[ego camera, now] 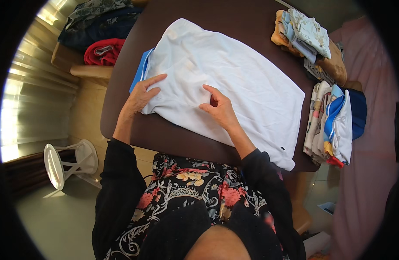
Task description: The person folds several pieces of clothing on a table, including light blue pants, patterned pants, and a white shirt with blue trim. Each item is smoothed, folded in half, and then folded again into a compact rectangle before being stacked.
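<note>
A white garment (238, 74) with a blue section (142, 70) at its left end lies spread over the dark brown tabletop (193, 133). Some creases run across the fabric, and a small dark mark shows near its lower right corner. My left hand (137, 97) rests at the garment's left end, beside the blue part, thumb and forefinger apart. Over the middle of the white cloth is my right hand (220, 107), its thumb and forefinger curved with a gap between them. Whether its fingertips touch the cloth, I cannot tell. Neither hand grips anything visible.
Folded clothes (306, 32) are stacked at the table's far right. Another row of folded clothes (329, 123) stands along the right edge. A wooden chair (89, 71) on the left bears dark clothing and a red garment (103, 52). A white stool (71, 162) is at lower left.
</note>
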{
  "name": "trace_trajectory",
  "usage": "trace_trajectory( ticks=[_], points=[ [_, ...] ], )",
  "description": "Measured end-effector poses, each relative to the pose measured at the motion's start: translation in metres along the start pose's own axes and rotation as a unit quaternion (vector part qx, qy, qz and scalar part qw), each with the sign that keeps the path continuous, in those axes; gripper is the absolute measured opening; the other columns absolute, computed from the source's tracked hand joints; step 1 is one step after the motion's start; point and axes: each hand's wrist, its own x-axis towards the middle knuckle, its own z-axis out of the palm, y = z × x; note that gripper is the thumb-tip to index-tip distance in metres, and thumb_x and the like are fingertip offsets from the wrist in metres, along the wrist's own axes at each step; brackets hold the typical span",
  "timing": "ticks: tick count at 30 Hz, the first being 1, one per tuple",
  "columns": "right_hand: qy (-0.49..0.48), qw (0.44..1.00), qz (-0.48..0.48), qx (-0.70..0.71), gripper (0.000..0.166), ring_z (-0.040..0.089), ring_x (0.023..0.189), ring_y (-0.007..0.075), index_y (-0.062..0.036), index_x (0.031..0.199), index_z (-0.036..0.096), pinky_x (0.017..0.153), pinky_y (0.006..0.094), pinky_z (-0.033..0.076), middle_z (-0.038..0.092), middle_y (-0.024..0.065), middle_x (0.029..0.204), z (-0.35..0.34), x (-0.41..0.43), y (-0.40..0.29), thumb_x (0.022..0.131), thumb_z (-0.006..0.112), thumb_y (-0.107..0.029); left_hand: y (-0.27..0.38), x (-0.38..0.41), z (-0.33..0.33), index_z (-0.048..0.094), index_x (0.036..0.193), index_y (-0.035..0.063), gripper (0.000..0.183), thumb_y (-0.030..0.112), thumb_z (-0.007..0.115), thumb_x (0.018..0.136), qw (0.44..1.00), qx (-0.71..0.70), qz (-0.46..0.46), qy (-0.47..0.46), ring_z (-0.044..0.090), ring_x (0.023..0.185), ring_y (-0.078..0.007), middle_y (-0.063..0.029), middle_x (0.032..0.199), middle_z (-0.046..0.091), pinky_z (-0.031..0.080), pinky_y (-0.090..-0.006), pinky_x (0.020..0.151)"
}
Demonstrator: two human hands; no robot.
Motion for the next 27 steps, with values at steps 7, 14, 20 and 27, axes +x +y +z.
trace_trajectory(
  ticks=[7, 14, 20, 27],
  points=[
    [0.092, 0.980, -0.130, -0.121, 0.042, 0.047, 0.061, 0.0126, -0.0023, 0.110, 0.057, 0.058, 0.0247, 0.041, 0.048, 0.0028, 0.072, 0.005, -0.003, -0.002, 0.069, 0.061, 0.002, 0.015, -0.030, -0.005, 0.061, 0.108, 0.0022, 0.031, -0.002, 0.050, 0.080, 0.987, 0.118, 0.071, 0.087, 0.060, 0.088, -0.0161, -0.0123, 0.100, 0.065, 0.045, -0.0259, 0.081],
    [0.144, 0.907, -0.288, -0.272, 0.023, 0.054, 0.067, 0.0252, -0.0009, 0.087, 0.057, 0.058, 0.0319, 0.044, 0.055, 0.0100, 0.078, 0.009, -0.024, -0.020, 0.066, 0.056, 0.008, 0.025, -0.063, 0.004, 0.062, 0.104, 0.0021, 0.032, -0.008, 0.054, 0.075, 0.930, 0.217, 0.201, 0.220, 0.061, 0.065, -0.0176, -0.0115, 0.085, 0.066, 0.046, -0.0238, 0.059],
    [0.142, 0.905, -0.337, -0.216, 0.018, 0.055, 0.074, 0.0235, -0.0019, 0.082, 0.054, 0.055, 0.0284, 0.044, 0.060, 0.0086, 0.090, 0.003, -0.034, -0.030, 0.066, 0.056, 0.006, 0.018, -0.075, 0.003, 0.061, 0.091, 0.0017, 0.022, -0.010, 0.056, 0.073, 0.912, 0.205, 0.226, 0.275, 0.056, 0.058, -0.0138, -0.0073, 0.078, 0.064, 0.045, -0.0223, 0.056],
    [0.113, 0.986, -0.117, -0.028, 0.009, 0.048, 0.055, 0.0096, -0.0007, 0.087, 0.054, 0.050, 0.0220, 0.039, 0.054, 0.0047, 0.064, 0.003, -0.021, -0.032, 0.079, 0.054, -0.005, 0.031, -0.041, 0.002, 0.056, 0.090, 0.0017, 0.014, -0.001, 0.059, 0.076, 0.922, 0.097, 0.212, 0.310, 0.058, 0.070, -0.0157, -0.0084, 0.082, 0.061, 0.045, -0.0258, 0.063]
  ],
)
